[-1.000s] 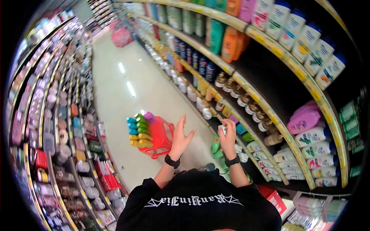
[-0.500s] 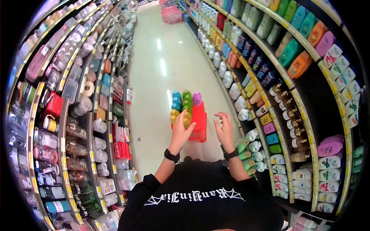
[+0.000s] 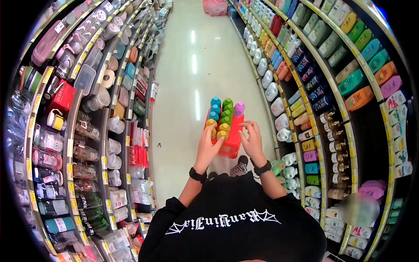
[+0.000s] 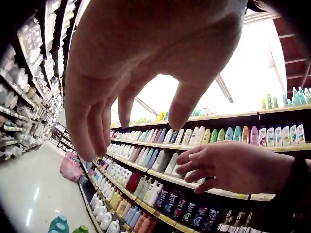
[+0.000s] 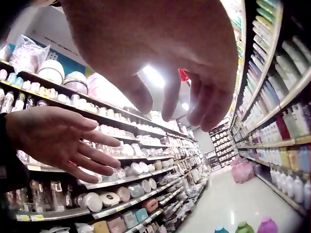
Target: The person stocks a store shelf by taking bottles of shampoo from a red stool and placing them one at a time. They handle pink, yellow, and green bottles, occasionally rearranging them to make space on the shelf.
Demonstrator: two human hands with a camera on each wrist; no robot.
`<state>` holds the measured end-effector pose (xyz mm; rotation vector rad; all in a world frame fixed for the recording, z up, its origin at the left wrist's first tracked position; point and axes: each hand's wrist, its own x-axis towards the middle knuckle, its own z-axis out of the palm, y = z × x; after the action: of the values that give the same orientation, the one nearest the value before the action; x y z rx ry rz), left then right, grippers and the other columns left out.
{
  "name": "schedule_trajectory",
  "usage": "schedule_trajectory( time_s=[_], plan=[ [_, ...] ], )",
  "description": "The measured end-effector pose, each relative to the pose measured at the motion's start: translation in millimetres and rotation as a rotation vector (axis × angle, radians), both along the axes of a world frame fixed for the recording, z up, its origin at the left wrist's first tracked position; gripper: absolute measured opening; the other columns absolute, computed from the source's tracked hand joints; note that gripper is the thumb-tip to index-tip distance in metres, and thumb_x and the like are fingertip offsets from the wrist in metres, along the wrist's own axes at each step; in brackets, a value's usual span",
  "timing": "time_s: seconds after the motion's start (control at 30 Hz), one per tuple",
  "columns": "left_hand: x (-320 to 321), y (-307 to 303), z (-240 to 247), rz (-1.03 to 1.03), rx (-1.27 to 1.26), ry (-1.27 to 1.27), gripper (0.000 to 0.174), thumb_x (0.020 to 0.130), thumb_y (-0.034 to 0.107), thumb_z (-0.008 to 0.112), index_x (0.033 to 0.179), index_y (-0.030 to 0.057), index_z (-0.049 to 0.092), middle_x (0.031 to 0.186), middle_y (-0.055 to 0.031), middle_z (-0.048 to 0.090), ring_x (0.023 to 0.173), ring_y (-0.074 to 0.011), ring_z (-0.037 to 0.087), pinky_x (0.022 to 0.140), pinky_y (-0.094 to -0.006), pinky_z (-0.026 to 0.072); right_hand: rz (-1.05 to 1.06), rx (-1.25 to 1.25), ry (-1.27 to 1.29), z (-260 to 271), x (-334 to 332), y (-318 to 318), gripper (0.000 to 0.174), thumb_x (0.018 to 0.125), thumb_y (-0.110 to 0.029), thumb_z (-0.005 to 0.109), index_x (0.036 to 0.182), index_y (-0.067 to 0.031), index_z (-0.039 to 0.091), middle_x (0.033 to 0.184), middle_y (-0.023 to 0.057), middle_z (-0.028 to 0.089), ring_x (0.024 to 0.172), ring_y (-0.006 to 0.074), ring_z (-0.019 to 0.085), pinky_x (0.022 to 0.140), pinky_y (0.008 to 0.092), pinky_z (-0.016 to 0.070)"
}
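Observation:
My left hand (image 3: pixel 207 149) is held out in the head view, its fingers overlapping the yellow bottles (image 3: pixel 223 131) at the near end of a group on a red stool (image 3: pixel 233 142). Blue bottles (image 3: pixel 214 109), green bottles (image 3: pixel 226 114) and one purple bottle (image 3: pixel 238 109) stand there too. Across from it, over the stool's right side, is my right hand (image 3: pixel 252 142), fingers loosely bent and nothing in its grasp. Both wrist views show empty palms facing inward, with only the tops of a blue bottle (image 5: pixel 221 229) and its neighbours at the bottom edge.
Shelves of shampoo and wash bottles (image 3: pixel 321 102) line the aisle's right side. On the left, shelves hold plastic containers (image 3: pixel 85 77) and a red box (image 3: pixel 63 96). Shiny floor (image 3: pixel 185 65) runs ahead to a pink bundle (image 3: pixel 215 7). A shoe (image 3: pixel 239 167) shows behind the stool.
My view has swung from the right shelves to straight down the aisle. The stool and its bottles now appear between my hands; earlier they were left of both. Both hands stay empty.

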<state>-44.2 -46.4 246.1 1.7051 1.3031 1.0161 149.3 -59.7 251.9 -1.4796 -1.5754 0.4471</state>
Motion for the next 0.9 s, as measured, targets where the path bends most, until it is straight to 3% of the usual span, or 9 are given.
schedule_trajectory(
  time_s=[0.17, 0.37, 0.47, 0.57, 0.73, 0.8, 0.9],
  plan=[
    [30, 32, -6, -0.005, -0.173, -0.07, 0.057, 0.089, 0.014, 0.068, 0.139, 0.0015, 0.044, 0.136, -0.0187, 0.05, 0.123, -0.0282, 0.053, 0.101, -0.0373, 0.044, 0.023, -0.024, -0.016, -9, 26, 39, 0.024, 0.085, -0.01, 0.065, 0.107, -0.0032, 0.06, 0.113, 0.0167, 0.055, 0.111, 0.0347, 0.054, 0.096, 0.0407, 0.0435],
    [92, 88, -67, 0.005, -0.197, -0.23, 0.062, 0.087, 0.024, 0.069, 0.137, -0.0019, 0.043, 0.128, -0.0204, 0.054, 0.122, -0.0327, 0.053, 0.1, -0.0394, 0.0434, 0.073, -0.059, -0.043, -31, 79, 112, 0.027, 0.084, -0.011, 0.065, 0.11, -0.0036, 0.06, 0.113, 0.0179, 0.056, 0.11, 0.0362, 0.053, 0.095, 0.0421, 0.0433],
    [132, 114, -76, 0.057, -0.214, -0.132, 0.061, 0.087, 0.024, 0.069, 0.137, -0.002, 0.043, 0.131, -0.0223, 0.053, 0.124, -0.0332, 0.052, 0.102, -0.0393, 0.0421, 0.123, -0.09, -0.053, -43, 110, 153, 0.03, 0.084, -0.012, 0.065, 0.112, -0.0025, 0.059, 0.11, 0.0183, 0.057, 0.107, 0.0371, 0.054, 0.094, 0.0435, 0.0438],
    [172, 133, -101, 0.124, -0.265, -0.144, 0.059, 0.087, 0.022, 0.069, 0.135, -0.0029, 0.045, 0.128, -0.0229, 0.056, 0.121, -0.0335, 0.054, 0.102, -0.0392, 0.043, 0.168, -0.163, -0.12, -88, 142, 194, 0.035, 0.082, -0.01, 0.067, 0.115, -0.0031, 0.058, 0.11, 0.0149, 0.057, 0.097, 0.0295, 0.056, 0.088, 0.0382, 0.0465],
    [217, 166, -176, 0.21, -0.508, -0.042, 0.068, 0.083, 0.03, 0.07, 0.135, -0.0039, 0.044, 0.124, -0.0253, 0.059, 0.117, -0.0358, 0.057, 0.099, -0.0405, 0.0456, 0.29, -0.431, -0.229, -167, 181, 245, 0.062, 0.077, -0.021, 0.074, 0.129, 0.0002, 0.047, 0.124, 0.0226, 0.056, 0.114, 0.039, 0.054, 0.098, 0.0454, 0.0442],
    [226, 179, -199, 0.257, -0.614, -0.038, 0.073, 0.08, 0.033, 0.07, 0.137, -0.0049, 0.042, 0.127, -0.0292, 0.055, 0.121, -0.0378, 0.054, 0.102, -0.0417, 0.0431, 0.343, -0.538, -0.274, -191, 187, 261, 0.066, 0.075, -0.02, 0.075, 0.131, 0.0002, 0.046, 0.126, 0.0223, 0.055, 0.115, 0.0389, 0.054, 0.098, 0.0453, 0.0443],
    [235, 203, -228, 0.352, -0.562, -0.006, 0.076, 0.079, 0.03, 0.07, 0.138, -0.0066, 0.04, 0.133, -0.0312, 0.05, 0.128, -0.039, 0.047, 0.106, -0.042, 0.0385, 0.471, -0.566, -0.328, -226, 188, 279, 0.071, 0.076, -0.022, 0.074, 0.137, -0.002, 0.042, 0.128, 0.0223, 0.055, 0.114, 0.0381, 0.056, 0.098, 0.0452, 0.0445]
  ],
)
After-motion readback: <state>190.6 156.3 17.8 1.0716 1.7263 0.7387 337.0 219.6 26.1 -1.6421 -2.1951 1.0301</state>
